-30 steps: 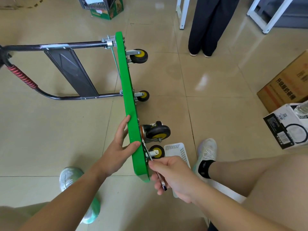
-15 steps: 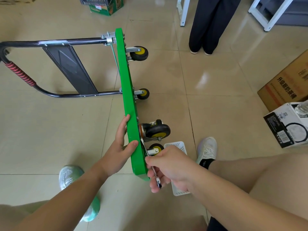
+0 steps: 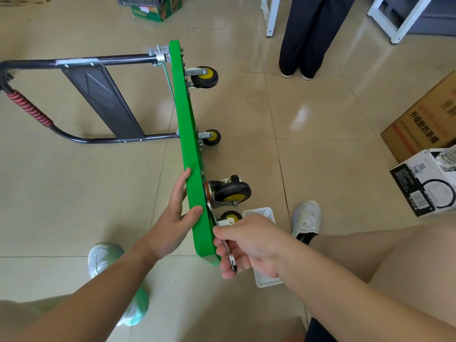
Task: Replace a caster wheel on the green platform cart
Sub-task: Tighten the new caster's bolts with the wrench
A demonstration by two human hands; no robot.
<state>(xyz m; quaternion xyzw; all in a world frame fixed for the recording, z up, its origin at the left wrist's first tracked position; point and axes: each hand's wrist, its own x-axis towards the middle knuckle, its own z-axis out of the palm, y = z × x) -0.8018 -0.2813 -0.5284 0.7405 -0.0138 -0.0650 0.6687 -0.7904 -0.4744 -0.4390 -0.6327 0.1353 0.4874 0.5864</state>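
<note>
1. Cart (image 3: pixel 188 134), green, stands on its edge on the tiled floor (image 3: pixel 74 193), handle (image 3: pixel 27 112) lying out to the left, four wheels pointing right.
2. The left hand (image 3: pixel 176 215) clamps the near end of the deck, thumb on its upper edge, fingers on the left face.
3. The right hand (image 3: pixel 249 243) is closed around a metal wrench (image 3: pixel 228 253); its far end reaches in at the base of the large caster (image 3: pixel 228 195), but the head and any bolt are hidden between deck and mount.
4. A smaller near wheel (image 3: pixel 230 215) is partly covered by the right hand.
5. A white basket (image 3: pixel 265 280) on the floor is mostly hidden under the right forearm.
6. At the right edge, a cardboard box (image 3: pixel 424 124) with Chinese print and a black-and-white box (image 3: pixel 424 183) are both cut off; their small text is unreadable.
7. Far off, a standing person's dark trousers (image 3: pixel 311 33) show only from the legs down.
</note>
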